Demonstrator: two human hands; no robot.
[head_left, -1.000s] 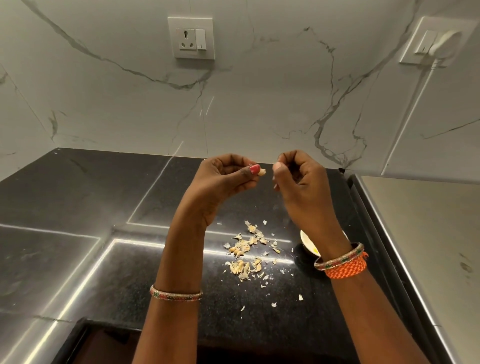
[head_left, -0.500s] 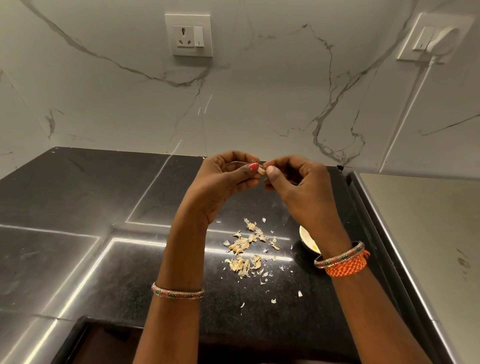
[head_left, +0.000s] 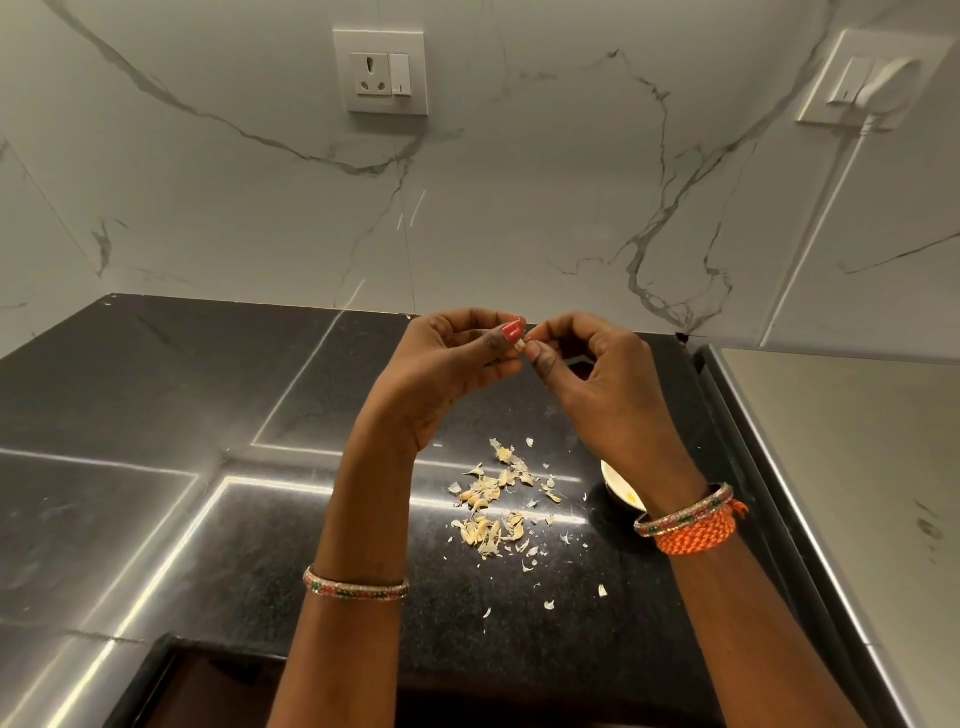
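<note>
Both hands are raised above the black counter (head_left: 156, 415), fingertips meeting. My left hand (head_left: 447, 374) pinches a small pale garlic clove (head_left: 521, 349) between thumb and fingers. My right hand (head_left: 597, 384) pinches the same clove from the right side, and most of the clove is hidden by the fingertips. Below the hands a pile of garlic cloves and papery peels (head_left: 493, 509) lies scattered on the counter. A small white bowl (head_left: 618, 486) sits to the right of the pile, partly hidden by my right wrist.
A white marble wall rises behind the counter with a socket plate (head_left: 382, 70) and a second switch plate (head_left: 862, 83) at the right. A steel-grey surface (head_left: 841, 493) borders the counter on the right. The counter's front edge (head_left: 218, 649) runs near the bottom.
One second ago my right hand was a little apart from the clove. It has since closed in, and now both hands' fingertips meet on the clove.
</note>
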